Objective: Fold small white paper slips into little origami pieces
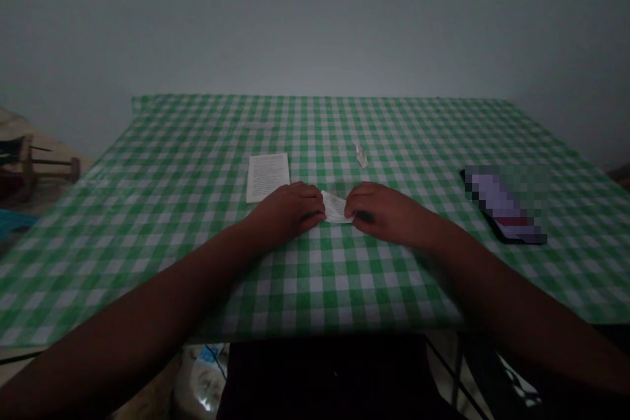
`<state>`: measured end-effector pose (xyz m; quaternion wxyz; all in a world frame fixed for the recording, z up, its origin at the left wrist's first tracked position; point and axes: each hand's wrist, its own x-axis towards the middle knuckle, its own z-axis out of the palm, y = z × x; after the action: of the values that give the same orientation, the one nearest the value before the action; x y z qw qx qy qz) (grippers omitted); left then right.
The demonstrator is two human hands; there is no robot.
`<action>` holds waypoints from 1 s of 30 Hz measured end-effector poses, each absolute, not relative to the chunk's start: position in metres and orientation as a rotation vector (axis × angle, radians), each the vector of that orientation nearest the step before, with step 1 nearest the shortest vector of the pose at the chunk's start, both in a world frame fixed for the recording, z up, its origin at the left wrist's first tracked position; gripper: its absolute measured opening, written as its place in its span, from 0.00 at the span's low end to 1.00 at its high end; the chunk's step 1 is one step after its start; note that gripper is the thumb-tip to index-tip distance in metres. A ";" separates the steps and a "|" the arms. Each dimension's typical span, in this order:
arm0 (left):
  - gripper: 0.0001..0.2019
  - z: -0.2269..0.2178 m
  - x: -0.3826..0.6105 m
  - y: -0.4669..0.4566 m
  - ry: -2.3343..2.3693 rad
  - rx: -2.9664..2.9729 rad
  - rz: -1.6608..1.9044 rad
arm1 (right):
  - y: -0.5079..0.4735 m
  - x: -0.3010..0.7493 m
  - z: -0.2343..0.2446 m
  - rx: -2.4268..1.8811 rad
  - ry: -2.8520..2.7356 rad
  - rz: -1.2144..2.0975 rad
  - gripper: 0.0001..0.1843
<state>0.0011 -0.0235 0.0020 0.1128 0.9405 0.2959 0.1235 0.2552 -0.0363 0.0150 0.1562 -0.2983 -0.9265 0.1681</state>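
Note:
A small folded piece of printed white paper (335, 207) lies on the green-and-white checked tablecloth (315, 262) in the middle of the table. My left hand (288, 210) has its fingers curled and pinches the paper's left end. My right hand (381, 211) pinches its right end in the same way. Both hands rest low on the cloth, and the paper shows only in the gap between them.
A printed white sheet (267, 176) lies flat just beyond my left hand. A tiny scrap of paper (361, 154) sits further back. A dark phone (502, 205) lies at the right. Wooden furniture (29, 164) stands off the table's left side. A plain wall is behind.

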 end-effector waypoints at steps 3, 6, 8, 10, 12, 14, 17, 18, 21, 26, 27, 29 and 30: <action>0.08 0.006 0.002 -0.027 0.961 2.763 0.311 | -0.031 0.262 0.018 -0.745 -2.676 0.596 0.06; 0.08 0.009 0.002 -0.030 1.040 2.776 0.291 | -0.030 0.261 0.016 -0.727 -2.682 0.584 0.06; 0.07 0.009 0.001 -0.032 1.067 2.786 0.287 | -0.031 0.259 0.014 -0.727 -2.682 0.547 0.06; 0.08 0.010 0.001 -0.034 1.080 2.801 0.281 | -0.032 0.257 0.013 -0.708 -2.671 0.527 0.06; 0.08 0.011 0.002 -0.036 1.092 2.818 0.274 | -0.033 0.256 0.012 -0.687 -2.649 0.529 0.06; 0.09 0.011 0.003 -0.037 1.105 2.832 0.281 | -0.032 0.255 0.011 -0.688 -2.628 0.547 0.06; 0.09 0.010 0.005 -0.039 1.108 2.837 0.287 | -0.031 0.255 0.008 -0.721 -2.581 0.573 0.06; 0.09 0.010 0.005 -0.039 1.109 2.834 0.286 | -0.031 0.254 0.006 -0.736 -2.562 0.576 0.07; 0.09 0.009 0.006 -0.040 1.105 2.815 0.281 | -0.031 0.252 0.002 -0.783 -2.512 0.562 0.06; 0.09 0.007 0.006 -0.041 1.094 2.793 0.292 | -0.033 0.249 -0.001 -0.825 -2.469 0.544 0.04; 0.09 0.007 0.006 -0.041 1.094 2.793 0.292 | -0.033 0.248 -0.001 -0.835 -2.461 0.547 0.04; 0.09 0.007 0.006 -0.041 1.096 2.788 0.303 | -0.033 0.246 -0.002 -0.857 -2.446 0.550 0.05; 0.09 0.007 0.006 -0.041 1.098 2.779 0.312 | -0.032 0.245 -0.002 -0.870 -2.440 0.550 0.05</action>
<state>0.0063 -0.0407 0.0068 0.0687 0.9228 0.3646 0.1035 0.2454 -0.0324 -0.0021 0.2443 -0.3185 -0.8935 0.2014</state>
